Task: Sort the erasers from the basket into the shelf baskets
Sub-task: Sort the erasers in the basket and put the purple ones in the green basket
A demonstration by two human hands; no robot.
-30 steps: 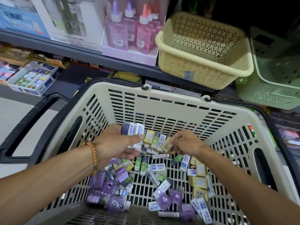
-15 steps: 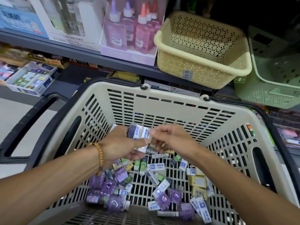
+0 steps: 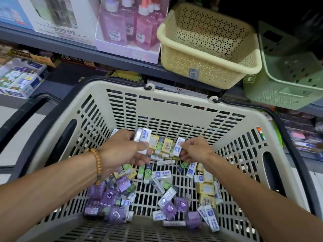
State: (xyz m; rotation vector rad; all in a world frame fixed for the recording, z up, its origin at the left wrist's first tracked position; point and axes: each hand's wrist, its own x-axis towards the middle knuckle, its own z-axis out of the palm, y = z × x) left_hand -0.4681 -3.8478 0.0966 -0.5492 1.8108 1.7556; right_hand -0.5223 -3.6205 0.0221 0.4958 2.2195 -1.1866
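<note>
A beige slotted shopping basket with black handles holds several loose erasers in white-blue, yellow, green and purple wrappers. My left hand is inside it near the far wall, gripping a small stack of white-blue erasers. My right hand is just to the right, pinching one white-blue eraser by its end. On the shelf above stand a cream perforated basket and a pale green basket, both apparently without erasers.
Pink and purple glue bottles in a display box stand left of the cream basket. White boxes sit further left. A lower shelf carries an open carton of stationery. The shelf edge runs above the basket.
My right hand has drawn away to the right from my left hand and now holds a single eraser. My left hand keeps its stack, lifted slightly.
</note>
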